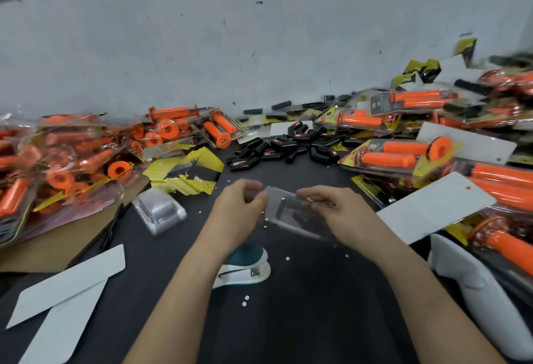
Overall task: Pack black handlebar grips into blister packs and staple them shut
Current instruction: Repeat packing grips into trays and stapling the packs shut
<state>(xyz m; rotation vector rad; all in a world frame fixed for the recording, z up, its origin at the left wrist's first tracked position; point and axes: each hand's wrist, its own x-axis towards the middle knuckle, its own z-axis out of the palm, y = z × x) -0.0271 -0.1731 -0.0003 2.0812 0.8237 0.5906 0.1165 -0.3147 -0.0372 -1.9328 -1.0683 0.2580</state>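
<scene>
- Dead centre above the dark desk [302, 306], both hands are on a clear blister pack [291, 216], and it's tilted, near end dipping toward the desk.
- Left hand [239, 210]: fingers [249, 184] curled in, pinching the pack's far-left corner, and the plastic runs off to their right.
- Right hand [337, 213]: it grasps the pack's right edge with fingertips on the rim, so the pack spans the gap between the two hands.
- Blur smears the plastic, so I cannot tell what sits in the pocket.
- Black grips [274, 150] lie in a loose heap on the far side, well apart from both hands.
- Stapler [245, 268], white and teal, sits near, just under the left wrist.
- Open dark desk stretches near and centre, dotted with small paper specks.
- Left side is crowded with a spare clear shell [160, 210], yellow-black printed cards [187, 173], bagged orange grips [66, 161] and white cards [72, 282].
- Right side is crowded too, with stacked orange packs [403, 155] and a big white card [432, 205] near the right hand.
</scene>
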